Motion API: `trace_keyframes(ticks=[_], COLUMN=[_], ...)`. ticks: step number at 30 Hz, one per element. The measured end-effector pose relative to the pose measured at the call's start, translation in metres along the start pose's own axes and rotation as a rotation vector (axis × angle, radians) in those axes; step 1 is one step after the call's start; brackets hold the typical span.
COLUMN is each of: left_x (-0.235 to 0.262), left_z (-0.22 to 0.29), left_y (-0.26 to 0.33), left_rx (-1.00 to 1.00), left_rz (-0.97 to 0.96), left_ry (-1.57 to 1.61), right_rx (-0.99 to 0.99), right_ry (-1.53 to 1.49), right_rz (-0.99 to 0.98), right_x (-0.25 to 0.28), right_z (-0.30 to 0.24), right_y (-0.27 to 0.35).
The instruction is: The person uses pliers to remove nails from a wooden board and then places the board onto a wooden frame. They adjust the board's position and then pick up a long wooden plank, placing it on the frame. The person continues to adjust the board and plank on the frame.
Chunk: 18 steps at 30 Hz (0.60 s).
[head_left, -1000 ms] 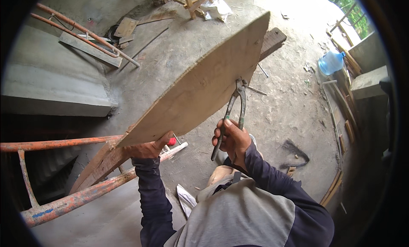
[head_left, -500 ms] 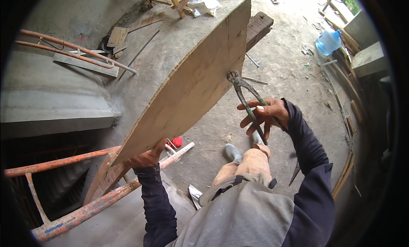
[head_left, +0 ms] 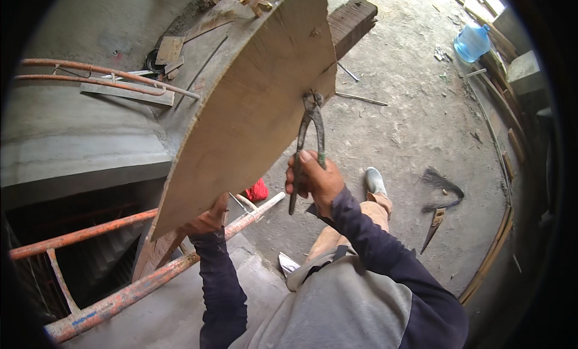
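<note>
A large curved plywood sheet (head_left: 247,114) slants in front of me, backed by a thick wooden beam (head_left: 355,25) that juts out at the far end. My left hand (head_left: 206,221) grips the sheet's lower edge, thumb showing and most fingers hidden. In my right hand (head_left: 320,181) is a pair of pincers (head_left: 312,115), fingers wrapped round the green-and-dark handles. The pincers' jaws meet the plywood near its right edge. Whatever lies between the jaws is too small to make out.
An orange rusty pipe railing (head_left: 126,298) borders a dark stairwell at lower left. On the concrete floor lie a handsaw (head_left: 433,231), dark wire strands (head_left: 442,189), a red bundle (head_left: 257,190) and a metal rod (head_left: 361,99). A blue water jug (head_left: 471,43) stands far right, beside planks (head_left: 490,252).
My right hand has swung left with the pincers, turning them more upright, and its fingers have closed further round the handles. The plywood has shifted slightly up and left in view.
</note>
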State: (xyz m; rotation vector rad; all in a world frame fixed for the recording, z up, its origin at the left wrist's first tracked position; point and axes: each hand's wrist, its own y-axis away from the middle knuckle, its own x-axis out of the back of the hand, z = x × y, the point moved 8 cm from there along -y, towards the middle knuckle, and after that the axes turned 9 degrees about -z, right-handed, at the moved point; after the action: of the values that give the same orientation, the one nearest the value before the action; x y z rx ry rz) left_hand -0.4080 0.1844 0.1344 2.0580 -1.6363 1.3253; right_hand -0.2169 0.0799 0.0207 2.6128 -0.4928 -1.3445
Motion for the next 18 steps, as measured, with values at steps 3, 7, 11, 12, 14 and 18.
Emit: trace_keyframes(ticks=[3,7,11,12,14,18], left_x=[-0.014,-0.005,-0.011,-0.013,-0.018,-0.021], left_z=[-0.013,-0.021,-0.031,-0.031,-0.028,-0.032], left_y=[0.0,0.0,0.005,0.006,0.008,0.017], left_rx=[0.139,0.25,0.381,0.369,0.327,0.398], left_rz=[-0.113,-0.011,-0.004,-0.019,-0.05,-0.026], left_ry=[0.258,0.176,0.364,0.373,0.337,0.319], right_rx=[0.004,-0.17,-0.303,-0.335,-0.366,-0.468], right_ry=[0.013,0.147,0.174,0.174,0.136,0.295], right_rz=[-0.051,-0.183,-0.451,-0.51,-0.566,-0.521], right_x=[-0.003,0.016,0.031,0.035,0.041,0.056], right_z=[-0.001,-0.019,-0.057,-0.067,-0.079,-0.078], right_y=[-0.006,0.006,0.016,0.018,0.019,0.009])
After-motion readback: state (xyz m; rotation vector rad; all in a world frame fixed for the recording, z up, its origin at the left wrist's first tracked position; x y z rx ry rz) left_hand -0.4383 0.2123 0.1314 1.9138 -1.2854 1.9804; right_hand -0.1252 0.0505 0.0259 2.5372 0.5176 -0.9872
